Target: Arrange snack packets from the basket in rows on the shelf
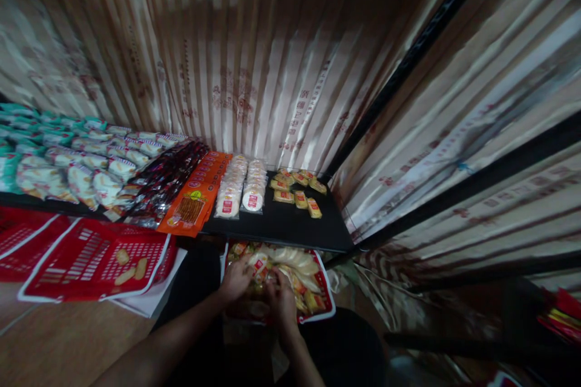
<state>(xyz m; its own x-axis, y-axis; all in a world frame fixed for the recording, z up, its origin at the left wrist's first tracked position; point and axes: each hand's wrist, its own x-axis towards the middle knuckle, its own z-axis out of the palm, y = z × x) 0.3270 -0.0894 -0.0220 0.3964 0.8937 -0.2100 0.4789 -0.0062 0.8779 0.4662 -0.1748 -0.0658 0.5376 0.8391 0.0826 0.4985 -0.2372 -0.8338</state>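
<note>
A red basket [323, 290] full of wrapped snack packets sits below the front edge of a black shelf [281, 227]. Both my hands are inside it. My left hand [236, 281] is curled over the packets at the basket's left side and touches a small red-and-white packet [258, 266]. My right hand [280, 302] is closed around packets in the middle of the basket; I cannot make out which one it holds. On the shelf above stand two rows of round white cracker packs [242, 187] and several small yellow packets [297, 188].
Left on the shelf lie orange packs [195, 199], dark red packs [167, 181] and white-green bags [68, 163]. Empty red baskets [91, 257] are stacked at the left over a wooden floor. Striped curtain cloth [254, 60] hangs behind and to the right, with black shelf bars [454, 199].
</note>
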